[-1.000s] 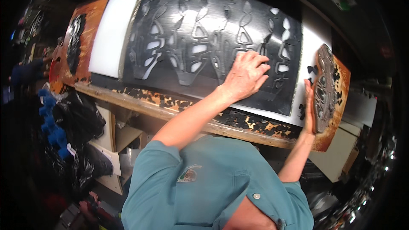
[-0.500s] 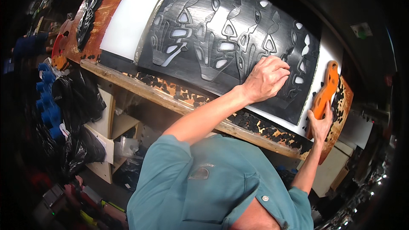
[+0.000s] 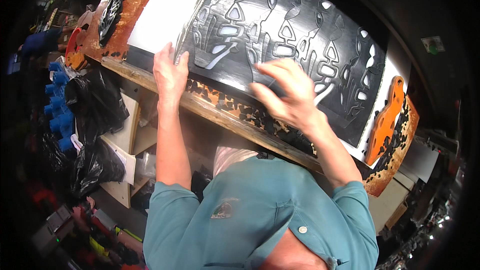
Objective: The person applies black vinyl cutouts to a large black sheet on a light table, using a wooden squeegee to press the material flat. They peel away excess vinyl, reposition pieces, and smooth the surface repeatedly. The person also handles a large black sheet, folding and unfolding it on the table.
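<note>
A black sheet [image 3: 222, 77] with cut-out shapes in repeated patterns lies on a white board [image 3: 157, 17]; white shows through some of the openings. My left hand [image 3: 171, 72] is at the sheet's near left corner, fingers up and thumb apart, by the strip of board beside it. Over the sheet's near middle is my right hand [image 3: 295, 92], slightly smeared, its thumb and fingers apart; I make out nothing held in it. A long orange piece [image 3: 386, 120] with a wavy edge and small dark holes lies at the board's right end, apart from both hands.
Black scraps [image 3: 227, 102] litter the bench along its wooden front rail [image 3: 210, 112]. A dark cut piece [image 3: 114, 12] lies on the brown surface at far left. Black plastic bags [image 3: 95, 107], blue rolls [image 3: 60, 115] and a wooden shelf unit [image 3: 122, 147] stand below left.
My left hand has moved from the sheet's right part to its left corner. My right hand has let go of the orange piece and come left over the sheet.
</note>
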Tool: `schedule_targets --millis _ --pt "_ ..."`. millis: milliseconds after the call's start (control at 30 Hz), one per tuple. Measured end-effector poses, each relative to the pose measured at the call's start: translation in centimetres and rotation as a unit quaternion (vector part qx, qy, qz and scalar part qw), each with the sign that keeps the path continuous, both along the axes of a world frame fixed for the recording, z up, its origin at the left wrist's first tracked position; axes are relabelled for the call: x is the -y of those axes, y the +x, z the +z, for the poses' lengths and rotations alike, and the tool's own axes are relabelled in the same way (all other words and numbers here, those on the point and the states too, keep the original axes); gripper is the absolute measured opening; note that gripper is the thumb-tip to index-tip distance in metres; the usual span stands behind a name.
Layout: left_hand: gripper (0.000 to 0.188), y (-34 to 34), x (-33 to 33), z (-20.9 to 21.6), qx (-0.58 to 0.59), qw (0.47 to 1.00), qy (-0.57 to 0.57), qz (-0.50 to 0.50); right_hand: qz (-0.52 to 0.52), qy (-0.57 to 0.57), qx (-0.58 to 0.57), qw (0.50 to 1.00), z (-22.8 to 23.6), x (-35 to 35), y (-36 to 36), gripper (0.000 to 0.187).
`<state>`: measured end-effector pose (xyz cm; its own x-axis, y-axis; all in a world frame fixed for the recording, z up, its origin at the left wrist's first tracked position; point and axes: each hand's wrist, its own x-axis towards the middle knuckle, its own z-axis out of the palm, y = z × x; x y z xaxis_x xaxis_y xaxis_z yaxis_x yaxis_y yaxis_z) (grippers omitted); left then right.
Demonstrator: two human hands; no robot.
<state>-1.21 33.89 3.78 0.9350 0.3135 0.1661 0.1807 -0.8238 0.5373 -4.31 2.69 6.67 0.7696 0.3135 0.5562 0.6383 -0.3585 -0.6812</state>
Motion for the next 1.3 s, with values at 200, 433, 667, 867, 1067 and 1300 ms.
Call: schedule_targets --millis 200,433,667,867,1067,1300 --pt "0.034 1.1 -0.5 1.0 -0.066 0.915 -0.394 -0.050 -0.018 -0.155 0.017 0.988 -2.3 -10.7 5.3 0.065" --pt "0.031 0.8 -2.1 0.4 -0.079 0.891 -0.434 -0.106 -0.049 -0.004 -0.091 0.995 -3.7 -12.3 6.1 0.016" --pt "0.036 2.2 -0.5 3.5 0.140 0.962 -0.150 -0.179 -0.080 0.371 -0.405 0.832 -0.4 -10.5 6.1 0.035" --pt "0.045 6.0 4.0 3.1 0.020 0.901 -0.332 -0.278 -0.034 0.443 -0.457 0.770 0.5 -10.1 7.2 0.027" --pt "0.031 7.1 4.6 2.5 0.110 0.882 -0.276 -0.365 0.033 0.432 -0.480 0.763 1.2 -8.6 8.2 0.030" --pt "0.020 8.0 5.1 1.9 0.135 0.880 -0.262 -0.372 0.049 0.451 -0.499 0.738 1.1 -8.2 9.2 0.038"
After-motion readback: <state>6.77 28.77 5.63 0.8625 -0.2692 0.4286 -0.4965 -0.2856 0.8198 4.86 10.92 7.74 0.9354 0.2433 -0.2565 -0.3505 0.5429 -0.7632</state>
